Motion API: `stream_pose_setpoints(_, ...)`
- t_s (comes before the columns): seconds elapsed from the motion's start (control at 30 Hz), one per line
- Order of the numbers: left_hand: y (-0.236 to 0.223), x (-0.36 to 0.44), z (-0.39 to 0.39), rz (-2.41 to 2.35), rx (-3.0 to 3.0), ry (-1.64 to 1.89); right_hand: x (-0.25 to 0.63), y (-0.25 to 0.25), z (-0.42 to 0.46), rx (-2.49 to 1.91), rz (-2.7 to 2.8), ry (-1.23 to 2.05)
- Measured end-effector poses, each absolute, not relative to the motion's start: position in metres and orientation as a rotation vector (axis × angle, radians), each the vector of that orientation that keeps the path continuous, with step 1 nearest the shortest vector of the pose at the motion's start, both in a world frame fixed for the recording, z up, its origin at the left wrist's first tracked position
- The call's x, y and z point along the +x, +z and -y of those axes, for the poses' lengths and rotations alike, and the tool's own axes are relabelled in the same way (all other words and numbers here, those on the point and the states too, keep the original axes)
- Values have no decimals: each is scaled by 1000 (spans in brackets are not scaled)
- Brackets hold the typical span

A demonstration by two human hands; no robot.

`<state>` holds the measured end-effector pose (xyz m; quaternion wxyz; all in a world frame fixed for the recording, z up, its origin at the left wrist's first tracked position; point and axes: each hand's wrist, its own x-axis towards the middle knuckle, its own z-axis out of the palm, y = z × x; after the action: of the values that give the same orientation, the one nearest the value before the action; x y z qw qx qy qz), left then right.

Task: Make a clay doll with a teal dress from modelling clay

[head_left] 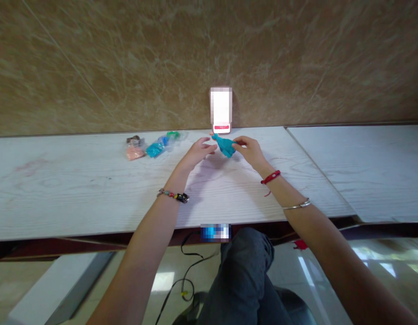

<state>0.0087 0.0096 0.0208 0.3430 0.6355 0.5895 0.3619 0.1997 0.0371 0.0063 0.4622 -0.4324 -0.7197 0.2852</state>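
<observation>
A teal, dress-shaped piece of modelling clay (225,146), narrow at the top left and flaring to the lower right, is held just above the white table. My right hand (248,149) pinches its right edge between thumb and fingertips. To the left of the clay is my left hand (199,151), with its fingers apart and nothing between them. A small orange-pink bit shows at the narrow end of the teal piece; what it is cannot be made out.
Clear bags of pink clay (135,151), blue clay (156,148) and green clay (173,134) lie left of my hands. A phone (221,110) leans upright against the marbled wall (127,67). Below the table's front edge are a second lit screen (215,232) and a dark cable (188,289).
</observation>
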Motion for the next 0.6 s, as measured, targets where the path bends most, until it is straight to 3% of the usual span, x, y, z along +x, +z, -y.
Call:
stream_pose_setpoints(0.23, 12, 27, -14, -1384, 1730, 1307, 206, -4, -41, -1061, 1980, 664)
stream_pose_setpoints(0.6, 13, 32, -8, -1423, 2014, 1012, 220, 5, -40, -1231, 2138, 726)
